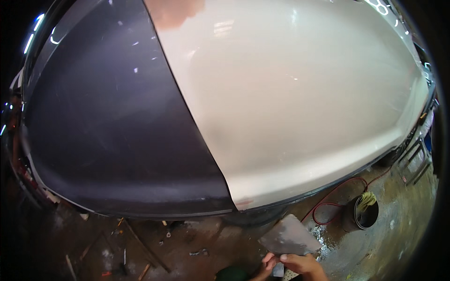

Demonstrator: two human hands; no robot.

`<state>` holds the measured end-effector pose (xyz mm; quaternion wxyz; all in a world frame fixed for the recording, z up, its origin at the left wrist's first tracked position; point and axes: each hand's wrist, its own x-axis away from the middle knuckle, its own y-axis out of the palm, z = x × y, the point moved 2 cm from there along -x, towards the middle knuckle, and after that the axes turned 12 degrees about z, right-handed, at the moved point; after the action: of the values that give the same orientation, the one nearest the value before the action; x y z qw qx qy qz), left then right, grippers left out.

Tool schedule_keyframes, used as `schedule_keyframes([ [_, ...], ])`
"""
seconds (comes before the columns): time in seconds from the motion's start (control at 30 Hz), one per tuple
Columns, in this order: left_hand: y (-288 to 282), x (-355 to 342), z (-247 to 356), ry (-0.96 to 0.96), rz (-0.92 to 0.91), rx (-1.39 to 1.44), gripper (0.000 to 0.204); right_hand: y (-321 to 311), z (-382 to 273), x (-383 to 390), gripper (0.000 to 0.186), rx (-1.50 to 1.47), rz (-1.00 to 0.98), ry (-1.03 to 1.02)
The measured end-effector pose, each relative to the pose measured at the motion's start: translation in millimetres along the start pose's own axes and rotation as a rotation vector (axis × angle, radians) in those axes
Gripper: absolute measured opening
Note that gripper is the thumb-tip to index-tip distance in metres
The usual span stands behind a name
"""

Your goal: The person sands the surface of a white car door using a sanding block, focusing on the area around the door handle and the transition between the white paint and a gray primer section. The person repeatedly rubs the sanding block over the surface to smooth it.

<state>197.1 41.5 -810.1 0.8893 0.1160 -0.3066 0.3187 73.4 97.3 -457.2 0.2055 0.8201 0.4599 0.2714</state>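
Observation:
At the bottom of the head view, both hands are close together at the near edge of a flat, smudged grey sheet (289,234). The sheet is tilted beside the car's lower edge, and I cannot tell its material. My right hand (302,264) is closed at that edge with its thumb pointing left. Curled fingers of my left hand (267,263) meet the same edge. Below the fingers a small pale grey-blue piece (278,270) shows, partly hidden. Ahead lies a large car body, with a dark panel (112,117) on the left and a cream panel (300,93) on the right.
A dark bucket (351,218) with a yellowish cloth (367,200) over its rim stands at the right. A red hose (323,204) loops beside it. Long sticks (143,246) and small debris lie on the wet floor at the left. A grey stool (417,159) stands far right.

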Motion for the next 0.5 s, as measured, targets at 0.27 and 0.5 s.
schedule_keyframes([
  [0.27, -49.1, 117.2, 121.3, -0.087, 0.284, 0.003, 0.054, 88.1, -135.6, 60.3, 0.038, 0.326, 0.184, 0.102],
  [0.5, -130.5, 275.6, 297.8, -0.131, 0.502, -0.083, 0.055, 166.0, -294.4, 92.1, 0.076, 0.94, 0.159, -0.462],
])
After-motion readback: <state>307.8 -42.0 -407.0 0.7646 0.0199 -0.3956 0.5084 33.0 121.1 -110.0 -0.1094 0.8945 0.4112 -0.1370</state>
